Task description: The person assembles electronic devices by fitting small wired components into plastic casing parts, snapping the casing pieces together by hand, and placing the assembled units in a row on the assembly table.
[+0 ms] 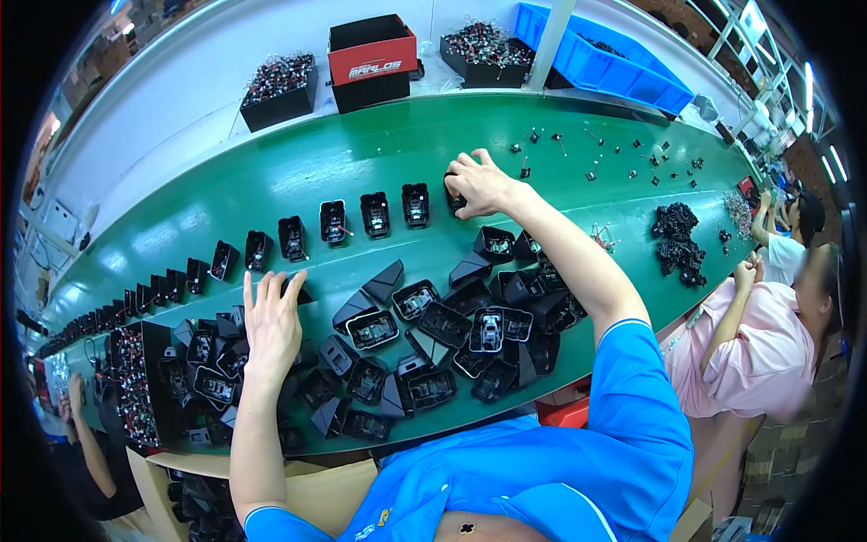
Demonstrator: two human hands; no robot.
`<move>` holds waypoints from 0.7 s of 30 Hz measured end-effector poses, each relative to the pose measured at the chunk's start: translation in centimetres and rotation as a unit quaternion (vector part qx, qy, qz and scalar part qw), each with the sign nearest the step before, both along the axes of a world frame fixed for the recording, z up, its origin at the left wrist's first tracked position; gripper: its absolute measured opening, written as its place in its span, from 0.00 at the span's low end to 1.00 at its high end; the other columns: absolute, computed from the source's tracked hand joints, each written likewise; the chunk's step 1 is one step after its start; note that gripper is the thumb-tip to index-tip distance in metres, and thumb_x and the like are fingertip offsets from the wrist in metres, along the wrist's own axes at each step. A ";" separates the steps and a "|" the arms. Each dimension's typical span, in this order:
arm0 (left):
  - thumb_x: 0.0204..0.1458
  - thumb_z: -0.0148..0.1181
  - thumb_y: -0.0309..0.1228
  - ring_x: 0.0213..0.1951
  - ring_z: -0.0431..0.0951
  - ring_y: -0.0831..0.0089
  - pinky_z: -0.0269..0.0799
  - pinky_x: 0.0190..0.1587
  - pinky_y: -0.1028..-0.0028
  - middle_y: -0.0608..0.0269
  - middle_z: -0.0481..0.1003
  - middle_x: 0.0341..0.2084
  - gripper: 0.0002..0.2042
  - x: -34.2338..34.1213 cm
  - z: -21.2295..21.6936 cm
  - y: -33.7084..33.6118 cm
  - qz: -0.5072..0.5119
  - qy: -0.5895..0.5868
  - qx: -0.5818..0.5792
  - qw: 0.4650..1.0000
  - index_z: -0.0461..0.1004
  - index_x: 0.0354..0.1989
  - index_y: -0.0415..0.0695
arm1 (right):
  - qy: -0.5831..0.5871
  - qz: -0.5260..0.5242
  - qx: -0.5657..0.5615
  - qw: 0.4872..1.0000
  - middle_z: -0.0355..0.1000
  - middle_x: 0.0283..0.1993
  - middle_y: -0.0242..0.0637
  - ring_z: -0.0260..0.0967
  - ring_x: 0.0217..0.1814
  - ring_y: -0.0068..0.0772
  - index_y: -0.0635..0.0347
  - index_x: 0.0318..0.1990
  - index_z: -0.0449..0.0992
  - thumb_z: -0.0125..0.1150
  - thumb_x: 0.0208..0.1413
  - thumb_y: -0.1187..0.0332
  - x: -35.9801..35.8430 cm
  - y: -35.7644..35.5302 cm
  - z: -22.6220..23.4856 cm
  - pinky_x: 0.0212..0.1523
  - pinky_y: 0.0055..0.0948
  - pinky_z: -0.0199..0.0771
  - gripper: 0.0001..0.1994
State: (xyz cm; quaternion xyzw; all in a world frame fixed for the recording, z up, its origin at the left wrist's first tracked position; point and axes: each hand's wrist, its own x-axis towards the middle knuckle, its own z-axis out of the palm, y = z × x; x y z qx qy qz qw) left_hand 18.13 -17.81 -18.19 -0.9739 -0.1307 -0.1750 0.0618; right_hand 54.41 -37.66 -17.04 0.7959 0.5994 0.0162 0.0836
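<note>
My right hand (pixel 485 187) is stretched out to the far side of the green bench. Its fingers are closed around a black plastic housing (pixel 451 195), mostly covered by the hand, at the right end of a row of similar open housings. Closest to it in that row is another black housing (pixel 415 205), upright with its hollow side facing me. My left hand (pixel 274 318) is spread with the fingers extended, palm down, between the row and a heap of loose black housings (pixel 444 322). A dark piece shows beside its fingertips; whether they touch is unclear.
Small wired parts (pixel 591 173) lie scattered at the far right, near a pile of black pieces (pixel 677 237). Wire-filled boxes (pixel 280 90), a red-and-black box (pixel 371 63) and a blue bin (pixel 605 63) line the back. Co-workers sit at both sides, one in a pink shirt (pixel 759 348).
</note>
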 end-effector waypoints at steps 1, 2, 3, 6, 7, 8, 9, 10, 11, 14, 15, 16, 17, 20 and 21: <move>0.53 0.53 0.21 0.53 0.70 0.57 0.47 0.71 0.53 0.53 0.71 0.46 0.20 0.1 0.0 0.0 -0.001 0.000 0.000 1.000 0.71 0.56 0.44 | 0.000 -0.001 0.000 1.000 0.69 0.42 0.39 0.62 0.53 0.40 0.53 0.31 0.78 0.68 0.40 0.58 0.0 0.0 0.1 0.63 0.52 0.51 0.13; 0.52 0.53 0.21 0.51 0.71 0.58 0.47 0.71 0.53 0.53 0.72 0.44 0.20 0.2 0.1 0.0 0.004 0.002 -0.007 1.000 0.71 0.55 0.44 | 0.004 -0.001 -0.002 1.000 0.69 0.42 0.39 0.62 0.52 0.40 0.53 0.31 0.78 0.68 0.40 0.58 0.0 0.0 0.1 0.63 0.52 0.51 0.13; 0.52 0.53 0.21 0.50 0.72 0.58 0.47 0.71 0.53 0.54 0.72 0.43 0.19 0.2 0.2 0.0 0.009 0.004 -0.014 1.000 0.72 0.54 0.44 | 0.008 -0.001 -0.004 1.000 0.69 0.42 0.39 0.62 0.52 0.40 0.53 0.32 0.78 0.69 0.40 0.58 0.1 0.0 0.2 0.63 0.52 0.51 0.13; 0.52 0.53 0.21 0.46 0.73 0.60 0.47 0.71 0.54 0.56 0.72 0.40 0.18 0.4 0.1 0.0 0.020 0.009 -0.029 0.999 0.73 0.53 0.45 | 0.017 0.000 -0.009 1.000 0.70 0.42 0.39 0.62 0.52 0.40 0.54 0.32 0.78 0.69 0.40 0.59 -0.1 0.1 0.4 0.63 0.52 0.51 0.13; 0.52 0.53 0.21 0.44 0.73 0.60 0.48 0.70 0.54 0.56 0.72 0.39 0.18 0.4 0.1 0.0 0.023 0.006 -0.040 0.999 0.74 0.52 0.45 | 0.016 0.002 -0.015 1.000 0.70 0.42 0.39 0.62 0.52 0.40 0.53 0.32 0.78 0.69 0.40 0.58 -0.2 0.1 0.5 0.63 0.52 0.51 0.13; 0.52 0.53 0.21 0.43 0.73 0.60 0.49 0.70 0.54 0.57 0.72 0.38 0.17 0.5 0.0 0.0 0.026 0.003 -0.050 0.998 0.74 0.51 0.44 | 0.014 0.004 -0.020 1.000 0.70 0.42 0.39 0.62 0.52 0.40 0.53 0.32 0.78 0.69 0.40 0.58 -0.3 0.2 0.6 0.63 0.52 0.51 0.13; 0.52 0.53 0.21 0.42 0.73 0.60 0.50 0.69 0.55 0.57 0.72 0.37 0.17 0.5 0.0 0.0 0.030 0.001 -0.061 0.998 0.75 0.51 0.44 | 0.013 0.007 -0.025 1.000 0.70 0.42 0.39 0.62 0.52 0.40 0.53 0.32 0.78 0.69 0.40 0.57 -0.5 0.2 0.6 0.63 0.52 0.51 0.14; 0.52 0.53 0.21 0.41 0.73 0.60 0.51 0.68 0.55 0.57 0.72 0.36 0.16 0.5 0.0 0.0 0.033 -0.001 -0.071 0.997 0.75 0.50 0.44 | 0.011 0.009 -0.030 0.999 0.70 0.41 0.39 0.62 0.52 0.40 0.53 0.32 0.78 0.70 0.40 0.57 -0.6 0.2 0.8 0.63 0.52 0.51 0.14; 0.52 0.53 0.21 0.41 0.73 0.60 0.51 0.68 0.55 0.57 0.72 0.36 0.16 0.6 0.0 0.0 0.032 0.000 -0.071 0.997 0.75 0.50 0.44 | 0.012 0.008 -0.031 0.999 0.70 0.41 0.39 0.62 0.52 0.40 0.53 0.32 0.78 0.70 0.40 0.57 -0.7 0.1 0.9 0.63 0.52 0.51 0.14; 0.54 0.53 0.21 0.37 0.73 0.64 0.62 0.59 0.61 0.59 0.73 0.36 0.15 0.8 0.6 -0.3 0.023 -0.035 -0.101 0.994 0.75 0.50 0.44 | 0.032 -0.008 -0.041 0.999 0.70 0.46 0.36 0.61 0.55 0.38 0.52 0.34 0.77 0.70 0.43 0.54 -1.1 0.0 1.7 0.65 0.51 0.47 0.15; 0.55 0.53 0.21 0.35 0.74 0.65 0.66 0.56 0.63 0.59 0.73 0.36 0.15 0.8 0.9 -0.4 0.020 -0.047 -0.110 0.993 0.75 0.50 0.44 | 0.039 -0.013 -0.045 0.998 0.70 0.48 0.35 0.61 0.57 0.37 0.51 0.35 0.77 0.70 0.44 0.53 -1.1 0.1 1.8 0.66 0.51 0.46 0.16; 0.55 0.53 0.21 0.35 0.74 0.65 0.66 0.56 0.63 0.59 0.73 0.36 0.15 0.9 1.3 -0.5 0.017 -0.047 -0.110 0.993 0.75 0.50 0.44 | 0.039 -0.016 -0.044 0.998 0.70 0.48 0.35 0.61 0.57 0.37 0.51 0.35 0.77 0.70 0.44 0.53 -0.9 -0.2 2.0 0.66 0.51 0.46 0.16; 0.55 0.52 0.21 0.34 0.74 0.67 0.67 0.52 0.66 0.59 0.73 0.36 0.15 1.0 1.8 -0.6 0.016 -0.062 -0.201 0.977 0.74 0.51 0.43 | 0.058 -0.006 0.016 0.998 0.71 0.48 0.35 0.62 0.56 0.37 0.51 0.35 0.77 0.69 0.46 0.54 -0.5 -0.5 2.3 0.65 0.50 0.48 0.15; 0.58 0.50 0.21 0.29 0.73 0.72 0.71 0.39 0.73 0.58 0.75 0.35 0.15 0.7 3.5 -1.0 0.017 -0.103 -0.463 0.880 0.73 0.53 0.42 | 0.113 0.030 0.193 0.974 0.72 0.47 0.32 0.64 0.56 0.35 0.49 0.38 0.77 0.66 0.51 0.58 1.2 -1.1 3.1 0.63 0.49 0.53 0.10; 0.58 0.50 0.21 0.29 0.73 0.72 0.71 0.39 0.73 0.58 0.75 0.35 0.15 0.8 3.9 -1.3 0.015 -0.103 -0.463 0.880 0.73 0.53 0.42 | 0.112 0.029 0.192 0.974 0.72 0.47 0.32 0.64 0.56 0.35 0.49 0.38 0.77 0.66 0.51 0.58 2.1 -1.4 3.0 0.63 0.49 0.53 0.10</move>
